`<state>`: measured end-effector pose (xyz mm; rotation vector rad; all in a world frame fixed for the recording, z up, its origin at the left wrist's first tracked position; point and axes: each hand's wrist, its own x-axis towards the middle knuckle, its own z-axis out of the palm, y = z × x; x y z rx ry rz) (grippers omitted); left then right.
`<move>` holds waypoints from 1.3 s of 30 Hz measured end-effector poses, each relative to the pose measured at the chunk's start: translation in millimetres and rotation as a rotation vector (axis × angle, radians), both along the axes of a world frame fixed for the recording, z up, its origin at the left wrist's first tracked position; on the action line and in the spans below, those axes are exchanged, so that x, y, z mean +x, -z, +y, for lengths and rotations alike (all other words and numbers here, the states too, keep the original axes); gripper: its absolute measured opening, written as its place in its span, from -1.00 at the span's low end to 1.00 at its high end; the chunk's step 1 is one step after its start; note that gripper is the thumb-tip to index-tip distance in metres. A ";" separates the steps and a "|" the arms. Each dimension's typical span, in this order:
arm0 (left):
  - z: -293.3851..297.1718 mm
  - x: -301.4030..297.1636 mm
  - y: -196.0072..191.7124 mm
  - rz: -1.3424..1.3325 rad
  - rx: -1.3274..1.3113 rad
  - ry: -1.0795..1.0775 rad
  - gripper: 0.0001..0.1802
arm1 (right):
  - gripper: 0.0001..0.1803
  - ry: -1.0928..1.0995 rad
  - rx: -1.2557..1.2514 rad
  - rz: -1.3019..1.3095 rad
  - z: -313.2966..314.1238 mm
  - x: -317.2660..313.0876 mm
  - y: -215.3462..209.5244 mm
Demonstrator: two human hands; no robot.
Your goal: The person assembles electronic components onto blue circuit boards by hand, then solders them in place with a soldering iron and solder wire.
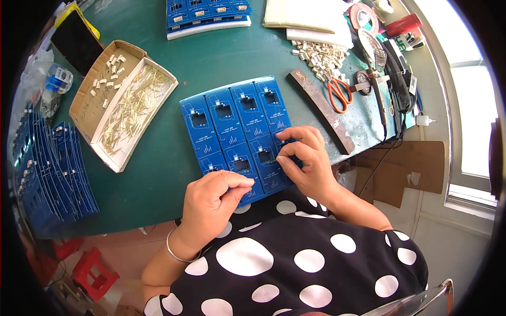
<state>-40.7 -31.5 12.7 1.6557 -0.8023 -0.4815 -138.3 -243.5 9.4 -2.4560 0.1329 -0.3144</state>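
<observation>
A blue circuit board panel (pixel 243 126), divided into several sections with dark rectangular windows, lies in front of me at the table's near edge. Over its lower part, my left hand (pixel 213 200) is closed, thumb and forefinger pinched together; whatever may be between them is too small to make out. My right hand (pixel 307 158) is at the panel's right side, its fingers curled in toward the thumb. Its fingertips hover over or touch the board; which of the two I cannot tell. Any small part in that hand is not visible either.
Left of the panel, a cardboard box (pixel 171 83) holds thin metal pins and white connectors. Stacked blue boards (pixel 58 174) stand far left, more boards (pixel 208 16) at the back. Rightward lie a dark metal bar (pixel 321 111), orange-handled scissors (pixel 339 96), a connector pile (pixel 320 57) and a soldering iron (pixel 378 100).
</observation>
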 end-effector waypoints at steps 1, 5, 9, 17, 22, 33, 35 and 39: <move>0.4 0.0 -0.9 0.002 0.016 -0.001 -0.89 | -0.86 -0.001 0.001 -0.001 0.2 -0.2 1.6; 0.3 -0.4 -1.4 0.001 0.031 -0.005 -0.89 | -0.86 -0.029 -0.041 -0.025 -0.1 -0.8 3.9; -0.2 -0.8 -0.7 -0.013 0.032 -0.006 -0.89 | -0.85 -0.032 -0.063 -0.034 -0.4 -1.8 5.1; -0.5 -0.5 -2.2 -0.017 0.046 0.000 -0.88 | -0.84 -0.038 -0.084 -0.062 -0.5 -2.3 6.7; -1.0 -1.0 -1.0 -0.021 0.028 -0.005 -0.87 | -0.83 -0.036 -0.072 -0.083 2.3 -1.5 9.0; -1.2 -1.9 -0.4 -0.020 0.021 -0.010 -0.86 | -0.85 0.008 -0.123 -0.129 9.0 1.3 10.7; -1.4 -2.1 0.5 -0.020 0.008 -0.010 -0.86 | -0.84 0.000 -0.163 -0.140 10.4 0.7 9.5; -1.3 -2.4 0.2 -0.021 0.002 -0.014 -0.86 | -0.80 -0.086 -0.381 -0.184 8.9 -0.4 7.4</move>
